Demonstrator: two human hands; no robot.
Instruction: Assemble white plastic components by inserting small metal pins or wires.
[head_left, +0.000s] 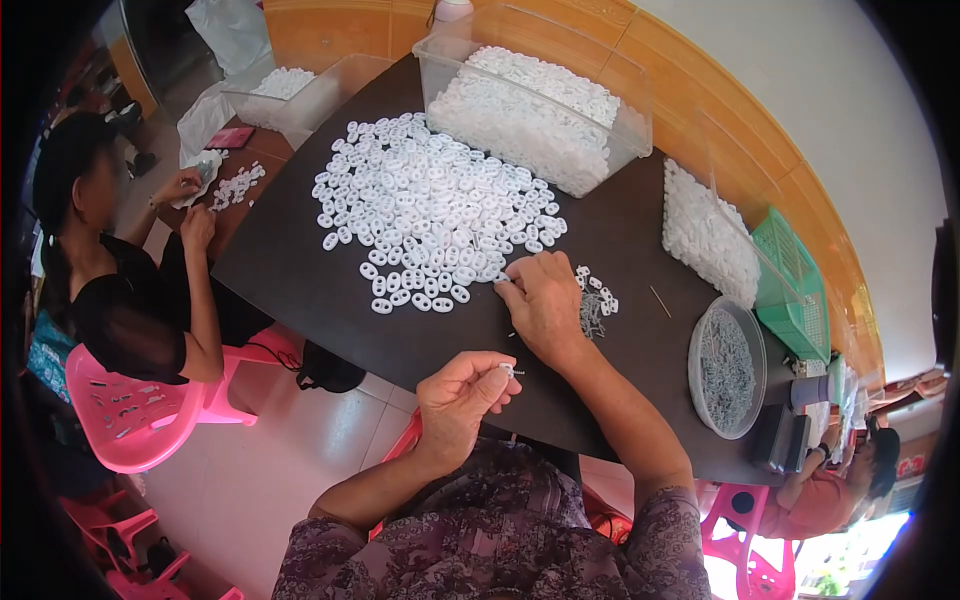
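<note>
My left hand is closed above the table's near edge, its thumb and fingers pinching a small white plastic piece. A thin metal screw or pin sticks out of that piece to the right. My right hand reaches to the near right edge of a big heap of white oval two-hole plastic pieces. Its thumb and forefinger are together at one of these ovals, partly hidden by the fingertips. Just right of this hand lie a small pile of grey screws and several white pieces.
Clear bins of white pieces line the dark table's far side. At right are a round tub of screws, a green basket and a thin stick. People sit left and far right; a pink chair stands left.
</note>
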